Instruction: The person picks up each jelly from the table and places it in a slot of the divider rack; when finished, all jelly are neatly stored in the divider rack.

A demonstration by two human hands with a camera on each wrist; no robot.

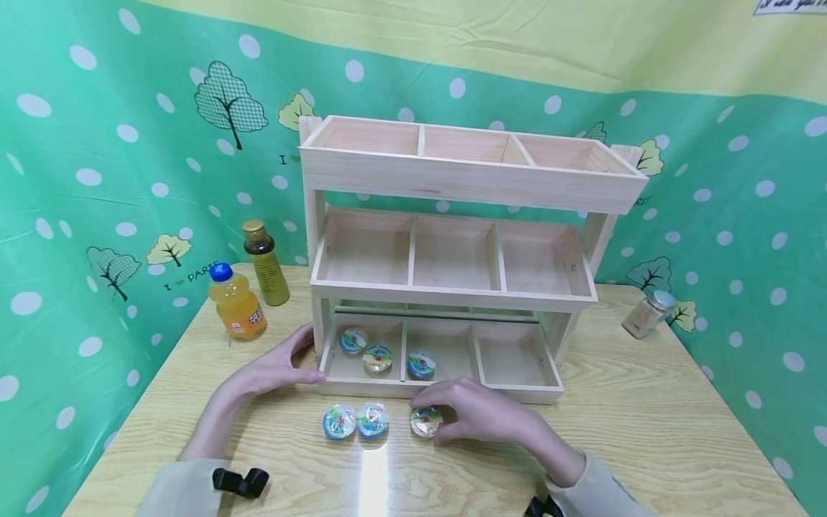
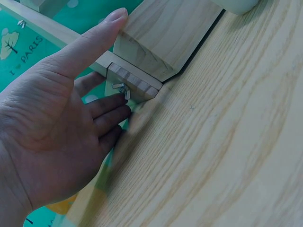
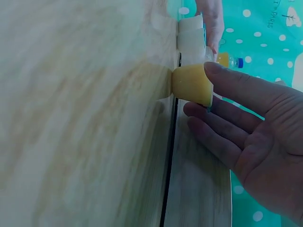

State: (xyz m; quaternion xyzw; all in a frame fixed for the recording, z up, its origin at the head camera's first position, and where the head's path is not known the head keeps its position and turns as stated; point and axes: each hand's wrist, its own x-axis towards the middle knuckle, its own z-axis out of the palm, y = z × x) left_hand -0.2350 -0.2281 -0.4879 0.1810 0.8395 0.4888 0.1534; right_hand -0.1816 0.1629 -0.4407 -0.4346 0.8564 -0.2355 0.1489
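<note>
A small yellow jelly cup (image 1: 425, 422) (image 3: 189, 85) with a printed lid stands on the table before the rack. My right hand (image 1: 478, 413) (image 3: 265, 127) pinches it at the rim between thumb and fingers. Two whitish jelly cups (image 1: 339, 422) (image 1: 372, 420) stand side by side to its left. The three-tier wooden rack (image 1: 439, 391) has three compartments per tier. On its bottom tier, two cups (image 1: 353, 340) (image 1: 377, 358) sit in the left compartment and one cup (image 1: 421, 365) in the middle. With fingers extended, my left hand (image 1: 278, 366) (image 2: 61, 113) rests at the rack's lower left corner.
An orange drink bottle (image 1: 237, 309) with a blue cap and a dark-necked green bottle (image 1: 269, 269) stand left of the rack. A glass jar (image 1: 648, 314) stands to the right. A dotted green curtain (image 1: 129, 215) hangs behind the wooden table (image 1: 646, 431).
</note>
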